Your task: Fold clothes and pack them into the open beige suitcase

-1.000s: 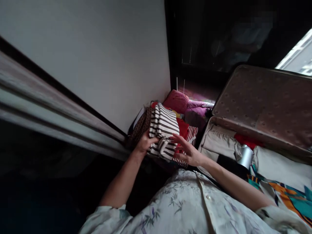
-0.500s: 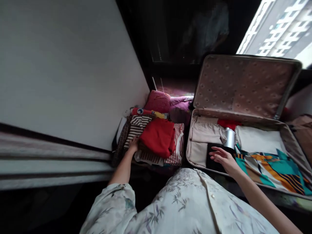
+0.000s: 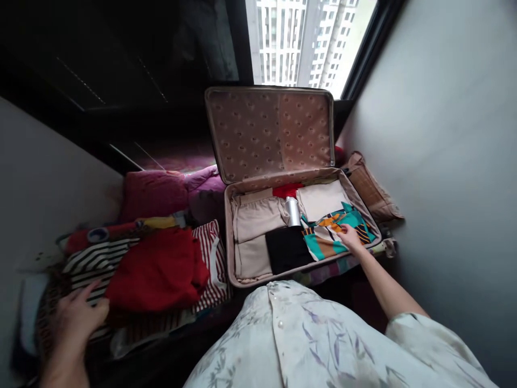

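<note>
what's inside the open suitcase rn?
Open suitcase holds beige folded clothes, a black garment, silver can, red item, cream cloth and patterned teal-orange fabric under the right hand. Lower layers are covered.

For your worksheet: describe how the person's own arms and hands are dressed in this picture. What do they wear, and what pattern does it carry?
Both the left hand and the right hand are bare, with no gloves or rings visible. The forearms are uncovered. The pale shirt has loose short sleeves, a grey-green leaf print and small round buttons down the front.
</note>
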`<control>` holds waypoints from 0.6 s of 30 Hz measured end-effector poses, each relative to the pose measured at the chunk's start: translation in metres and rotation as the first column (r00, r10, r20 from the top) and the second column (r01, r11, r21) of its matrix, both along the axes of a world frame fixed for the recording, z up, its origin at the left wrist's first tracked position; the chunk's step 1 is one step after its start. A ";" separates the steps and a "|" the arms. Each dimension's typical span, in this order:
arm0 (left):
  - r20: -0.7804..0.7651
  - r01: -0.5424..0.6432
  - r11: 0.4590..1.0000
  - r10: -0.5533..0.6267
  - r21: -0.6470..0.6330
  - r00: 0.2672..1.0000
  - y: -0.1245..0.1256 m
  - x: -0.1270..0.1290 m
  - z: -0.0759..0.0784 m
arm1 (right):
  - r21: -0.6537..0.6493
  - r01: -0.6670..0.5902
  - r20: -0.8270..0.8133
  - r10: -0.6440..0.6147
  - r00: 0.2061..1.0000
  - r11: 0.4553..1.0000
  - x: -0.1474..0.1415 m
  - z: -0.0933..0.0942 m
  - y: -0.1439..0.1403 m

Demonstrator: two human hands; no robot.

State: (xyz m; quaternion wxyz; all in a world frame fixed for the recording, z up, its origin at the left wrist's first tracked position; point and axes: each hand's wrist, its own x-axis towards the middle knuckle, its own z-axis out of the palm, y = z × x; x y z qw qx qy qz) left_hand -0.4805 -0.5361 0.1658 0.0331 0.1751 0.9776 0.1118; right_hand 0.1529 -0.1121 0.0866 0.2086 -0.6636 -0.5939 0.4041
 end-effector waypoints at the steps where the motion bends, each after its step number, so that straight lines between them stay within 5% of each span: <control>1: -0.043 0.032 0.996 -0.028 0.084 0.999 0.015 0.015 0.008 | 0.018 -0.012 0.052 0.011 0.999 1.000 0.011 -0.003 0.013; 3: -0.136 0.130 0.965 -0.101 0.226 0.986 0.050 0.051 0.019 | 0.037 -0.101 0.242 0.089 0.966 0.994 0.028 -0.008 0.037; 5: -0.155 0.216 0.912 -0.171 0.349 0.973 0.091 0.093 0.020 | -0.003 -0.224 0.486 0.198 0.852 0.974 0.042 -0.013 0.056; 8: 0.218 0.193 0.815 -0.362 0.547 0.906 0.157 0.176 0.003 | -0.107 -0.315 0.685 0.300 0.664 0.943 0.058 -0.020 0.075; 10: 0.574 0.071 0.792 -0.498 0.606 0.650 0.199 0.241 -0.018 | -0.149 -0.337 0.723 0.334 0.604 0.930 0.066 -0.025 0.081; 13: 0.848 -0.015 0.865 -0.487 0.501 0.209 0.256 0.336 -0.052 | -0.182 -0.367 0.729 0.376 0.572 0.912 0.075 -0.031 0.078; 16: 0.911 -0.013 0.911 -0.412 0.412 0.004 0.303 0.405 -0.078 | -0.215 -0.370 0.720 0.402 0.565 0.904 0.078 -0.034 0.069; 18: 0.921 -0.043 0.922 -0.387 0.386 -0.041 0.329 0.434 -0.090 | -0.256 -0.347 0.723 0.417 0.552 0.902 0.077 -0.035 0.063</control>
